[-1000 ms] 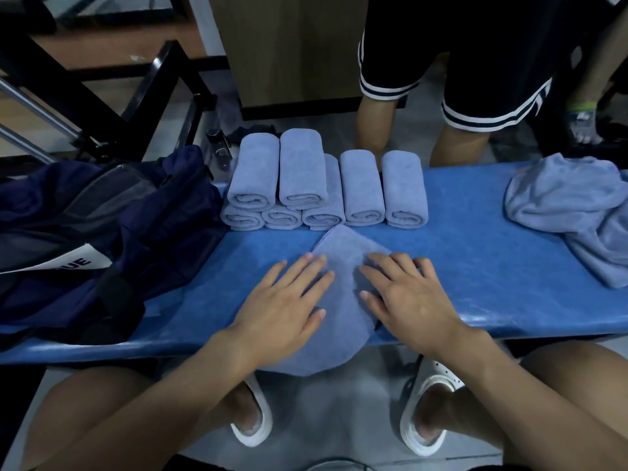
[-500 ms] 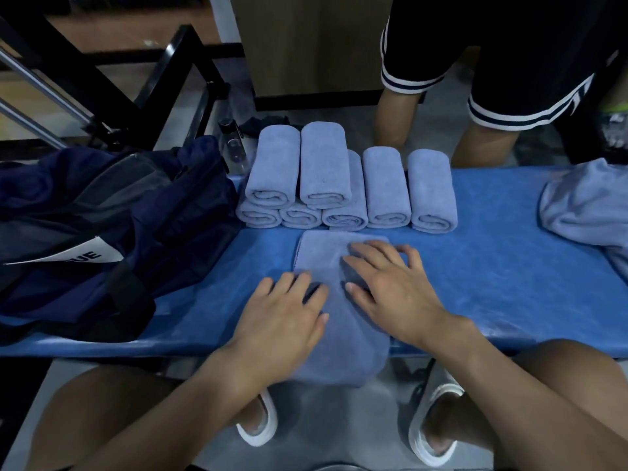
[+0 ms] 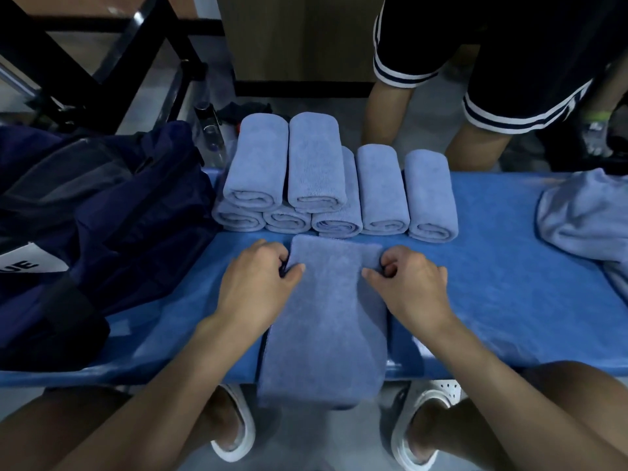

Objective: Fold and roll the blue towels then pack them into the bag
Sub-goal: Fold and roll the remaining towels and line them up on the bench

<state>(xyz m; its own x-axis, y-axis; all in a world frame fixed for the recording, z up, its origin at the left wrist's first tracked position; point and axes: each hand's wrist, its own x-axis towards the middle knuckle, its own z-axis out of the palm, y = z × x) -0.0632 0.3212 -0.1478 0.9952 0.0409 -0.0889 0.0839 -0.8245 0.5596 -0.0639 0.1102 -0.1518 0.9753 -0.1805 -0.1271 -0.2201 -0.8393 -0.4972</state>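
One head camera looks forward and down, close above the left hand point(image 3: 258, 283) and right hand point(image 3: 411, 287); the dim far edges are perhaps distorted.

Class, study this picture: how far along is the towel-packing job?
Done: seven rolled towels stacked on the bench. In hand: left hand and right hand grip the folded towel at its far end, ready to roll. Left: the loose pile, then packing the bag.

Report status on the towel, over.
Left hand and right hand each pinch a side edge of the folded towel near its far end. Towel flat on bench, near end hanging over. Rolled towels close beyond.
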